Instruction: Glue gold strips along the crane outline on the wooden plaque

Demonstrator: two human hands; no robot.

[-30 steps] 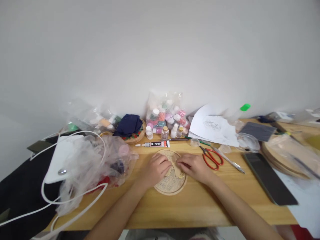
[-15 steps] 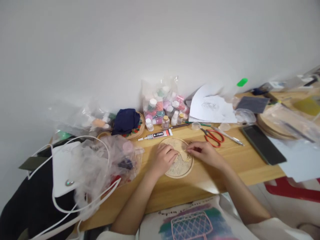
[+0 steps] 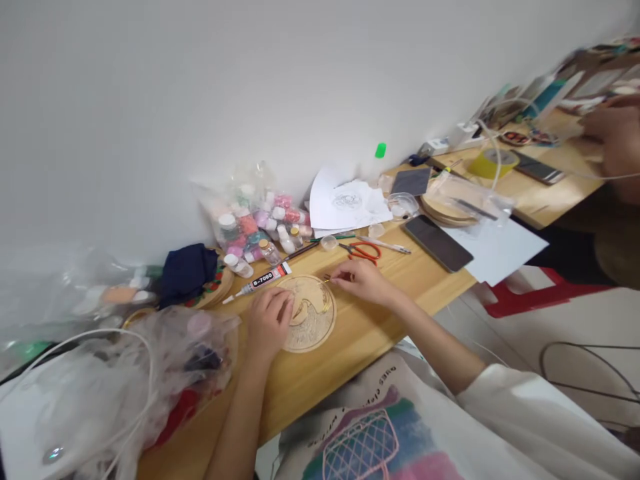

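A round wooden disc (image 3: 313,330) with a raised rim and a curved line pattern lies flat on the table. Gold strands run along its right part. My left hand (image 3: 269,323) rests over the disc's left edge, fingers bent and pressed together; what is between them, if anything, is hidden. Just above the disc's upper right rim, my right hand (image 3: 361,280) pinches a thin gold wire (image 3: 327,279). A tube of B-7000 glue (image 3: 263,280) lies behind the disc, and red-handled scissors (image 3: 365,251) lie behind my right hand.
Small bottles in a clear bag (image 3: 250,227) stand against the wall. Drawing paper (image 3: 345,203), a phone (image 3: 439,243) and wooden rounds (image 3: 445,210) lie to the right. On the left are plastic bags (image 3: 165,373) and navy cloth (image 3: 189,273). Another person's hand (image 3: 617,133) shows far right.
The view has swung to the right, showing more table and another person's hand. My left hand has drawn back toward the disc's left edge; my right hand has moved slightly off its rim.
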